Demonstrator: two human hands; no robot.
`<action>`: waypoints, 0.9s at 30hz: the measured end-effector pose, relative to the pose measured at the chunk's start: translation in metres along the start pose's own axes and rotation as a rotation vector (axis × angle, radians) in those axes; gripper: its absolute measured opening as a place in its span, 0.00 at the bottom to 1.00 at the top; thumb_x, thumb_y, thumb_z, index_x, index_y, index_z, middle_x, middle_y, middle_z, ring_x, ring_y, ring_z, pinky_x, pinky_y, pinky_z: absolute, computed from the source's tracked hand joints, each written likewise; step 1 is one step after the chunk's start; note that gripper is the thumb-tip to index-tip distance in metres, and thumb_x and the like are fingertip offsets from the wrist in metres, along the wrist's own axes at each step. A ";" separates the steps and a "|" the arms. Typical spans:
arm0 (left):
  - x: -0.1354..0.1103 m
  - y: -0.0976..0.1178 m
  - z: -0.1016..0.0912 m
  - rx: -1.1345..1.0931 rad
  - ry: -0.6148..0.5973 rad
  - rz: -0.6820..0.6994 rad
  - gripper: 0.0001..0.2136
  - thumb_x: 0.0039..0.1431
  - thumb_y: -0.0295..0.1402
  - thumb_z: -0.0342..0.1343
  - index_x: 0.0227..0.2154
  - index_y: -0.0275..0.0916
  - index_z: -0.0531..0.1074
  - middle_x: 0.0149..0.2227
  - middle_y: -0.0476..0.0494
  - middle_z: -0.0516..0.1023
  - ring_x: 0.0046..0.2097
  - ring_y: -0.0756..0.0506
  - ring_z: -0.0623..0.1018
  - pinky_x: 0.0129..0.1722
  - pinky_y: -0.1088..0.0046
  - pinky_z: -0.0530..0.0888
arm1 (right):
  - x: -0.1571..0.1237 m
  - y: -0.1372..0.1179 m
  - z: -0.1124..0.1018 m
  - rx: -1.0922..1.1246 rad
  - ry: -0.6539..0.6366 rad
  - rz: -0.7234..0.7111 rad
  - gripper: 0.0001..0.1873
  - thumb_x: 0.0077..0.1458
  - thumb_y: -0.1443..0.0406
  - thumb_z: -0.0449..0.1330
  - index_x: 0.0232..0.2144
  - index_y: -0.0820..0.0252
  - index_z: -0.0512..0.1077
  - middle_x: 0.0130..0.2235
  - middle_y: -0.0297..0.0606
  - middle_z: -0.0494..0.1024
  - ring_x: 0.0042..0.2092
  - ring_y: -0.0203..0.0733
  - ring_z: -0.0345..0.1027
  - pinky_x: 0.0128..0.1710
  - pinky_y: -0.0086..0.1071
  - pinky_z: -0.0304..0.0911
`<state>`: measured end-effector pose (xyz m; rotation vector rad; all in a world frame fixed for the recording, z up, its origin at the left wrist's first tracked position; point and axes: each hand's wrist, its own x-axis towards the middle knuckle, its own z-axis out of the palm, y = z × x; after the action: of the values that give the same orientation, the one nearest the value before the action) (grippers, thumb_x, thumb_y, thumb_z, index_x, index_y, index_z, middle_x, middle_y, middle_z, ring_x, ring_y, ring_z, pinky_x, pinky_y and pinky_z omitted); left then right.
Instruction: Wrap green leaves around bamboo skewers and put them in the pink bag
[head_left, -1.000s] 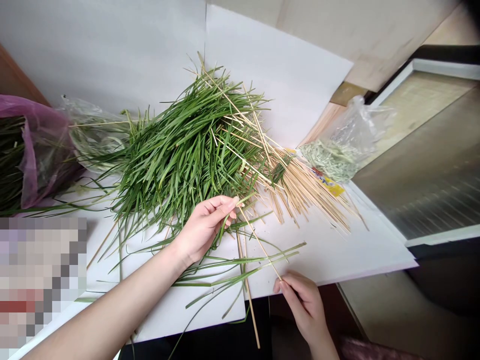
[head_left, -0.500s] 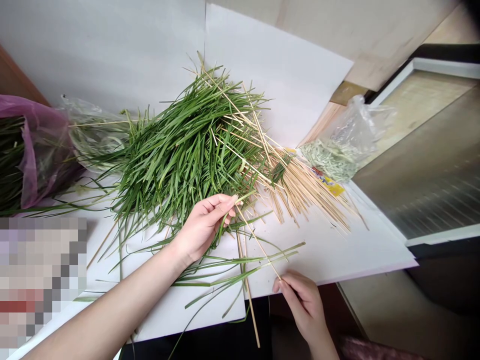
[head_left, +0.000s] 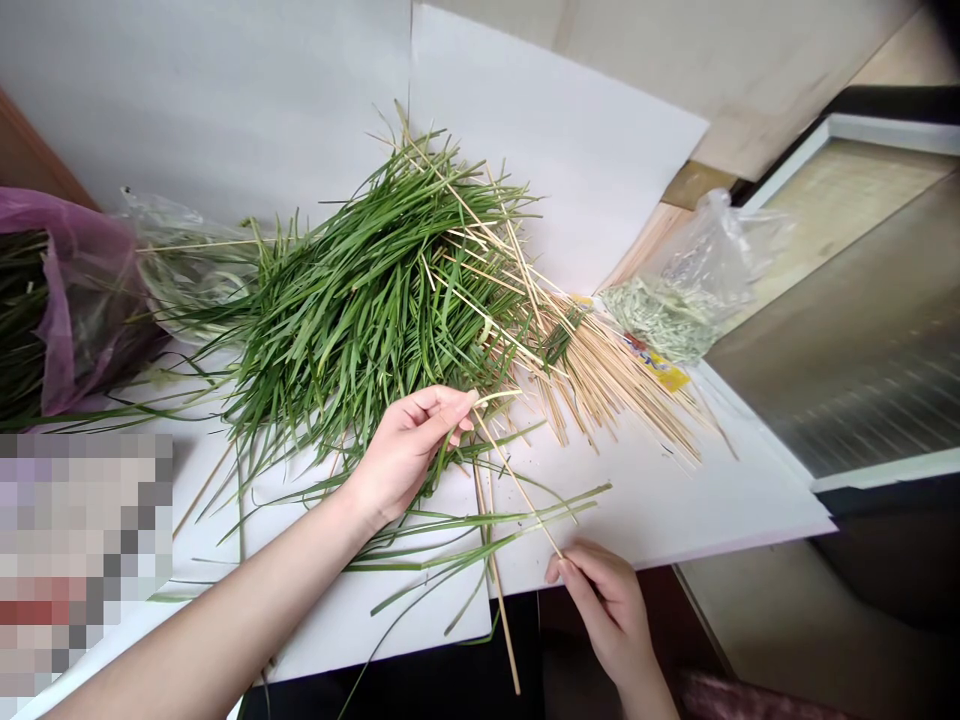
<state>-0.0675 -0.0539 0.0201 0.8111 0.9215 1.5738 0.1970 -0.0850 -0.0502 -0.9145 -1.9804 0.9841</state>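
Observation:
My left hand is closed in a pinch on a garlic chive, whose pale end pokes out to the right past the fingertips. A thin wooden skewer slants from those fingertips down to my right hand, which is closed around its lower end. Whether the skewer's tip goes into the chive is hidden by the left fingers. Behind the left hand rises a large heap of green chives. Loose chive leaves lie below the left hand, and another skewer juts over the table's front edge.
Many bare skewers fan out right of the heap on the white table. A clear bag of pale green strands sits behind them. Another clear bag and a purple bag of greens stand at left. A pixelated patch covers the lower left.
The chive's end has shifted slightly right and shows more of its pale part beyond the left fingertips. The left fingertips have edged a little right; my right hand stays in place.

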 end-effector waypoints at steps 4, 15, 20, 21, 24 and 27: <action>0.000 -0.001 0.000 0.012 0.015 -0.003 0.11 0.52 0.38 0.69 0.26 0.36 0.78 0.25 0.50 0.74 0.27 0.53 0.68 0.29 0.76 0.64 | -0.001 0.001 0.000 0.014 -0.003 0.000 0.18 0.71 0.63 0.52 0.27 0.57 0.71 0.24 0.34 0.68 0.27 0.44 0.63 0.28 0.34 0.55; -0.003 -0.008 0.001 0.037 -0.034 -0.028 0.11 0.56 0.38 0.67 0.27 0.36 0.78 0.26 0.49 0.76 0.28 0.54 0.68 0.30 0.78 0.65 | -0.001 0.001 0.000 0.032 -0.005 0.003 0.18 0.72 0.63 0.51 0.27 0.57 0.70 0.25 0.34 0.68 0.27 0.44 0.63 0.29 0.34 0.54; -0.004 -0.009 0.004 -0.070 -0.018 -0.060 0.10 0.54 0.38 0.69 0.28 0.35 0.80 0.26 0.49 0.76 0.27 0.55 0.69 0.29 0.80 0.67 | 0.000 0.001 0.001 0.040 -0.004 0.001 0.18 0.71 0.64 0.52 0.28 0.57 0.70 0.25 0.33 0.68 0.27 0.43 0.62 0.29 0.34 0.54; -0.004 -0.008 0.004 -0.093 -0.018 -0.073 0.10 0.54 0.38 0.69 0.28 0.35 0.80 0.27 0.49 0.77 0.27 0.55 0.70 0.29 0.80 0.67 | 0.000 0.001 0.001 0.040 -0.003 0.000 0.18 0.71 0.64 0.51 0.28 0.57 0.70 0.25 0.33 0.68 0.27 0.43 0.62 0.29 0.34 0.54; -0.003 -0.007 0.003 -0.127 -0.020 -0.101 0.11 0.54 0.38 0.69 0.28 0.34 0.80 0.28 0.48 0.77 0.27 0.55 0.71 0.29 0.81 0.68 | 0.000 0.001 0.000 0.039 0.000 0.002 0.17 0.71 0.65 0.52 0.28 0.57 0.70 0.25 0.33 0.68 0.27 0.43 0.62 0.29 0.33 0.54; -0.003 -0.006 0.002 -0.146 -0.011 -0.101 0.11 0.52 0.37 0.70 0.29 0.33 0.80 0.27 0.48 0.77 0.27 0.55 0.71 0.28 0.81 0.69 | 0.001 0.001 0.000 0.051 0.001 -0.001 0.17 0.71 0.65 0.52 0.28 0.56 0.70 0.25 0.32 0.69 0.27 0.42 0.62 0.29 0.32 0.54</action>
<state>-0.0625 -0.0554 0.0159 0.6598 0.8167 1.5277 0.1972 -0.0840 -0.0510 -0.8859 -1.9458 1.0290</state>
